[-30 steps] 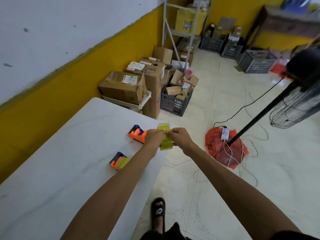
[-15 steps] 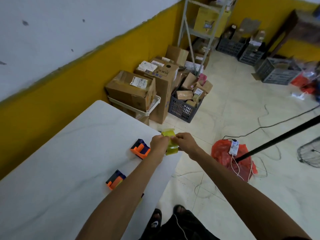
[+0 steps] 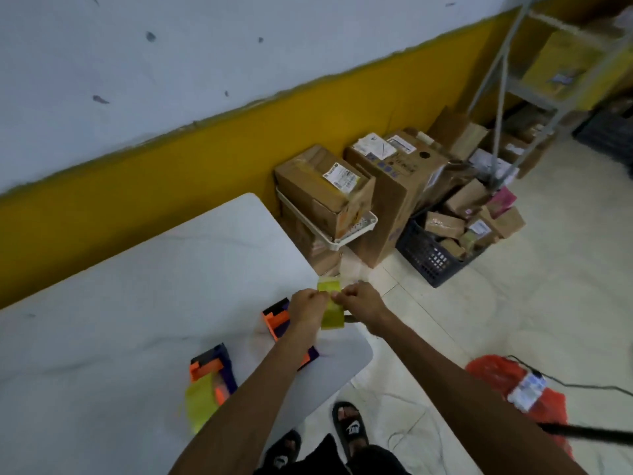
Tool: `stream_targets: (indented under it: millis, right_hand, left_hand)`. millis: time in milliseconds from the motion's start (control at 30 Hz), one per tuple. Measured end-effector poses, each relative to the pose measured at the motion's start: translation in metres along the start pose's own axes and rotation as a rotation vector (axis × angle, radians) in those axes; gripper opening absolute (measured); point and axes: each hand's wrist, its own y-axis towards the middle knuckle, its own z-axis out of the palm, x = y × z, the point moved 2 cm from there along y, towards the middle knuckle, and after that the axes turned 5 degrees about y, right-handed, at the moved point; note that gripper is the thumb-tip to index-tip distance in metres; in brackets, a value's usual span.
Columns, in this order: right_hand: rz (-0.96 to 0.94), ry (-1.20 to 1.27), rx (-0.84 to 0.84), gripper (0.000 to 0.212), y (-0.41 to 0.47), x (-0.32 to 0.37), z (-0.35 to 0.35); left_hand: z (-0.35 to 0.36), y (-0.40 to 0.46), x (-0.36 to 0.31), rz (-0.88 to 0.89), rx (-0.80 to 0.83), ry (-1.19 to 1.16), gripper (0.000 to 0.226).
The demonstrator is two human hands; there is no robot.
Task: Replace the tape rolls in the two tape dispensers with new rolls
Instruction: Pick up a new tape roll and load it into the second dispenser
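Observation:
Both hands meet over the near right corner of the white table. My left hand and my right hand pinch a yellow-green tape roll between them, a loose strip of its tape hanging down. An orange and purple tape dispenser lies on the table just left of my left hand, partly hidden by my forearm. A second orange and purple dispenser lies nearer to me, with a yellow-green strip of tape sticking out of it.
Cardboard boxes and a dark crate of parcels stand on the floor beyond the table's right end. A metal shelf rack rises at the back right. A red bag with a cable lies on the floor at right.
The camera has swung left and down, so the table fills more of the view. Both hands stay together on the tape roll above the table corner.

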Motion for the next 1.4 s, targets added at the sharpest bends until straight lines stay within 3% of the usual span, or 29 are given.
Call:
stream_targets:
  millis: [467,533,700,800,967,1033,1100,1267,1400]
  right_hand:
    - [0.056,-0.024,0.276,0.024,0.037,0.004,0.000]
    - [0.063,-0.046,0.274,0.021,0.039,0.000,0.002]
    - [0.068,-0.070,0.292,0.024,0.036,-0.005,0.005]
    - [0.073,-0.096,0.300,0.036,0.037,-0.008,0.005]
    - [0.059,-0.084,0.311,0.037,0.036,-0.011,0.006]
    - [0.059,-0.096,0.310,0.036,0.034,-0.013,0.006]
    - [0.057,-0.112,0.311,0.034,0.033,-0.014,0.005]
    - [0.063,-0.089,0.318,0.031,0.029,-0.016,0.008]
    - [0.042,-0.119,0.356,0.026,0.026,-0.013,0.014]
  left_hand:
    - [0.008,-0.004,0.005,0.004,-0.248,-0.089,0.016]
    - [0.000,-0.010,0.010,0.049,-0.316,-0.072,0.009]
    - [-0.021,-0.017,0.035,0.080,-0.536,-0.002,0.016]
    - [-0.026,-0.021,0.057,0.063,-0.626,0.038,0.021]
    - [-0.014,-0.028,0.079,-0.124,-0.509,0.080,0.040]
    - [-0.009,-0.031,0.084,-0.174,-0.436,0.031,0.028]
    - [-0.005,-0.030,0.089,-0.214,-0.403,-0.068,0.031]
    - [-0.010,-0.028,0.087,-0.245,-0.431,-0.203,0.039]
    - [-0.021,-0.023,0.076,-0.271,-0.421,-0.364,0.028]
